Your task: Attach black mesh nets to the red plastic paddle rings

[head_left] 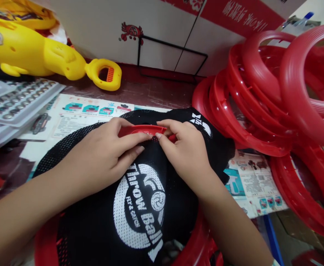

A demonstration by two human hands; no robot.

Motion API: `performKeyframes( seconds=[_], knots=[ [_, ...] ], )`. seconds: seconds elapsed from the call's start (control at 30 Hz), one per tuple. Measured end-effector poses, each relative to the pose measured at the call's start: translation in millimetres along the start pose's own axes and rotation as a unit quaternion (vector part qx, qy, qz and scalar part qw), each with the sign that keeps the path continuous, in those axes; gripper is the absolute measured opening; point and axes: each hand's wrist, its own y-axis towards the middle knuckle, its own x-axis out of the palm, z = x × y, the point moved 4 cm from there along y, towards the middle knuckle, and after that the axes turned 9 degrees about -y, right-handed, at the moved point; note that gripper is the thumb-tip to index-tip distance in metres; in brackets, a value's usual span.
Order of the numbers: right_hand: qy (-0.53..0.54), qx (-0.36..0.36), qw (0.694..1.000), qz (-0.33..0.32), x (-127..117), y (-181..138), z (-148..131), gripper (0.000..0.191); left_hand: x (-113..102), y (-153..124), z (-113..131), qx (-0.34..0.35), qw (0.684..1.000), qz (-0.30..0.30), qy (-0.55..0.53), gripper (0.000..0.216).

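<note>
Cloth [95, 218], head view: black mesh, white "Throw Ball" print [140, 207] towards the near side, spread mid-scene; red plastic [47, 240] shows past its near left and near right edges. Red part [144, 129], curved, sits at the cloth's far middle, between both hands. Left hand [103, 151] grips its left end, thumb and fingers bent in; right hand [185, 147] pinches the right end between thumb and forefinger. Red rings [261, 107] heaped at right. Far left, yellow toy [65, 62]; nearer, tray [20, 117] with rows of small round pieces. Wire frame [173, 46] stands far, against white-and-red carton [95, 37]. Printed card [68, 122] under cloth.
</note>
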Motion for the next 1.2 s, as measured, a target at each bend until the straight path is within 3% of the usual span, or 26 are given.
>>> performKeyframes(
  seconds=[0.37,0.47,0.6,0.77,0.93,1.07,1.2],
  knots=[
    [-0.008,-0.048,0.999,-0.014,6,0,-2,0.031,2,0,-3,-0.009,1.000,-0.007,0.001,0.041],
    [-0.023,-0.051,0.998,-0.020,2,-2,-1,0.030,-3,0,-8,-0.081,0.995,0.005,-0.054,0.034],
    [-0.074,-0.057,0.995,0.022,-22,-16,-8,0.017,-8,0,-16,-0.176,0.980,0.001,-0.090,0.021],
    [-0.165,-0.071,0.976,-0.124,-33,-36,-16,0.035,-13,-1,-21,-0.196,0.976,-0.010,-0.092,0.016],
    [-0.218,-0.036,0.947,-0.235,-17,-36,-19,0.031,-23,-3,-16,-0.212,0.976,-0.033,-0.047,0.015],
    [-0.185,-0.034,0.954,-0.232,-11,-34,-23,0.024,-32,-5,-11,-0.216,0.975,-0.037,-0.023,0.016],
    [-0.097,-0.035,0.977,-0.186,-17,-34,-24,0.020,-38,-10,-10,-0.267,0.962,-0.060,-0.015,0.024]
  ],
)
